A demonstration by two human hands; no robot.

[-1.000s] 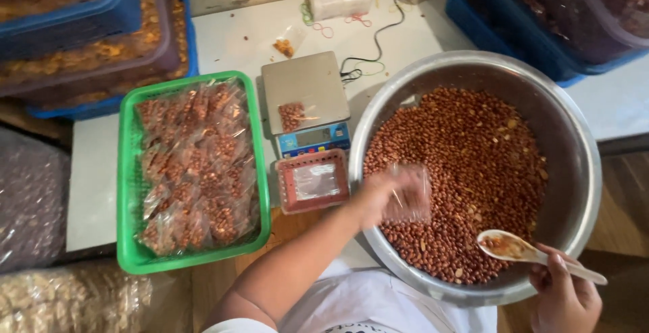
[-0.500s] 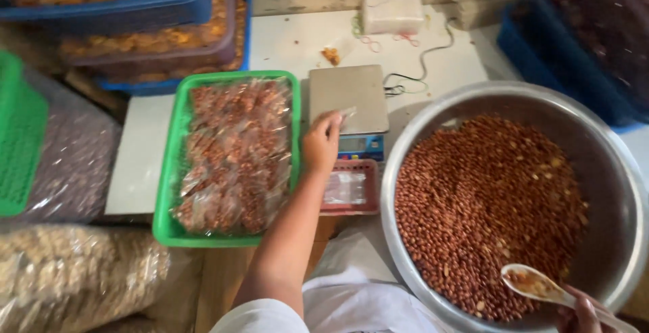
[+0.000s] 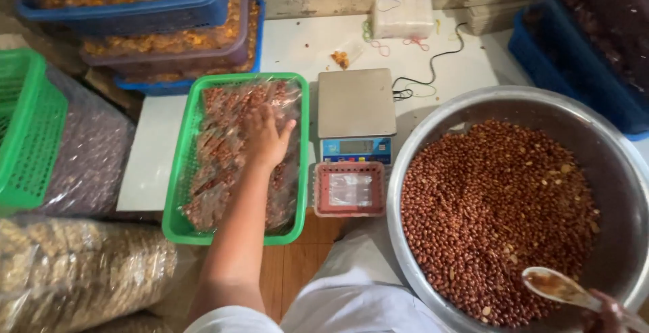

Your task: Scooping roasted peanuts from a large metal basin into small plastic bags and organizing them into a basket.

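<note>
My left hand (image 3: 266,137) lies flat with spread fingers on clear packets of peanuts (image 3: 220,157) stacked in a green tray (image 3: 177,177). At the lower right edge my right hand (image 3: 605,314) grips the handle of a pale spoon (image 3: 556,286). The spoon's bowl rests over the red peanuts (image 3: 500,204) that fill a large steel bowl (image 3: 514,96). Most of the right hand is cut off by the frame.
A grey digital scale (image 3: 356,103) stands between tray and bowl, with a small pink basket (image 3: 348,191) of clear bags in front. Stacked blue crates (image 3: 135,8) of snacks sit far left, a green basket (image 3: 30,130) left, bagged snacks (image 3: 74,272) below, a blue crate (image 3: 581,49) right.
My left hand carried a small packet from over the bowl, past the scale, to the green tray, where it now rests. The right hand kept hold of the spoon.
</note>
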